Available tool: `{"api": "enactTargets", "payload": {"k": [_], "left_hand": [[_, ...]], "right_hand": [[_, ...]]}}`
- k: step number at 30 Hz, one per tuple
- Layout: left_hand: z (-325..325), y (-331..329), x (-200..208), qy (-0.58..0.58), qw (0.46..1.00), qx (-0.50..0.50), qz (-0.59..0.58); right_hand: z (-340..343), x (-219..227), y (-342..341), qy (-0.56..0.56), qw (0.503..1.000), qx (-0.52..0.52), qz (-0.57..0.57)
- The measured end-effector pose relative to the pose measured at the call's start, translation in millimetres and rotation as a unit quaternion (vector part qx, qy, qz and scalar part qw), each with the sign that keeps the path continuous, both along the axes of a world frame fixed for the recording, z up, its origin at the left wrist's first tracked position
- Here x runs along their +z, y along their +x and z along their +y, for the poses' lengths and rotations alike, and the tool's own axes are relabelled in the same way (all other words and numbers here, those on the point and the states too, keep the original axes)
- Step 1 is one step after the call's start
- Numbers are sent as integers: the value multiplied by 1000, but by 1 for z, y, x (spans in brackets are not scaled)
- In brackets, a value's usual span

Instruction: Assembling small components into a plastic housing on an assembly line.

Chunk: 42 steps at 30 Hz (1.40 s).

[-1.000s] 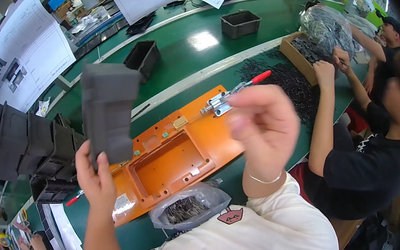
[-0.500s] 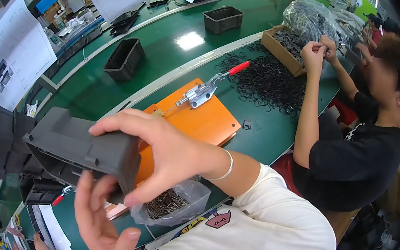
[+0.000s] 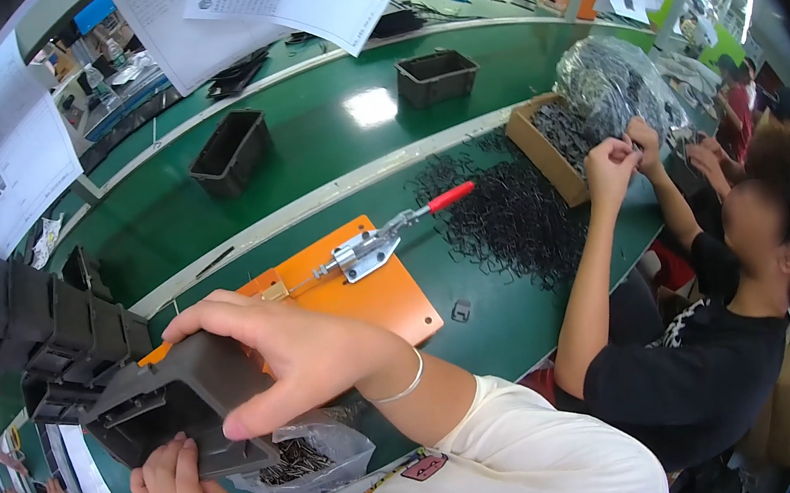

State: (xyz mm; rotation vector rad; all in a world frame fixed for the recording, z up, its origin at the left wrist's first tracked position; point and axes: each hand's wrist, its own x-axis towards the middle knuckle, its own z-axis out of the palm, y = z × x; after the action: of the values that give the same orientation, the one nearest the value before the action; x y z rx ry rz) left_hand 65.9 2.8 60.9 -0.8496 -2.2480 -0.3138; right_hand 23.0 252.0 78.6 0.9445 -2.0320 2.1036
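I hold a dark grey plastic box (image 3: 217,375) between both hands, tilted with its open side toward me. My right hand (image 3: 304,353) spans its right end, thumb at the near edge and fingers over the far side. At the near rim, the fingertips of my left hand (image 3: 187,488) hook over the wall into the opening. Just beyond the box, partly covered by my right arm, lies an orange plate (image 3: 394,311) carrying a metal toggle clamp (image 3: 366,253) with a red handle. Below my right wrist sits a clear plastic bag (image 3: 338,453) of small metal pins (image 3: 294,462).
Stacked grey boxes (image 3: 14,307) stand at the left. Two more boxes, one farther left (image 3: 231,156) and one farther right (image 3: 436,78), sit on the green belt. Black clips (image 3: 511,216) lie heaped near a cardboard box (image 3: 544,162). A co-worker (image 3: 706,335) works at the right.
The box has come lower and turned its opening toward me. My left hand has gone from spread fingers below it to gripping its near rim. My right hand keeps hold.
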Motion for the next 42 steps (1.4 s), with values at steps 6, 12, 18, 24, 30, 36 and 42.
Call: {"api": "enactTargets", "payload": {"k": [6, 12, 18, 24, 30, 36, 42], "left_hand": [[25, -9, -6, 15, 999, -1, -36], [36, -14, -6, 10, 997, -2, -83], [29, -17, -10, -12, 990, -54, -127], [27, -41, -21, -69, 974, -140, -163], [26, -46, -44, -104, 946, -195, -239], [19, -47, -59, -45, 934, -223, -275], [17, -47, -56, -55, 921, -236, -304]], "right_hand": [[12, -13, -15, 50, 998, -41, -20], [16, -25, -27, 63, 995, -46, -66], [17, -18, -23, 159, 979, -123, -27], [15, -24, -12, 248, 938, -235, 66], [-3, -11, 2, 390, 885, -226, 112], [-19, 1, 11, 469, 854, -207, 91], [-24, 4, 8, 497, 838, -222, 42]]}}
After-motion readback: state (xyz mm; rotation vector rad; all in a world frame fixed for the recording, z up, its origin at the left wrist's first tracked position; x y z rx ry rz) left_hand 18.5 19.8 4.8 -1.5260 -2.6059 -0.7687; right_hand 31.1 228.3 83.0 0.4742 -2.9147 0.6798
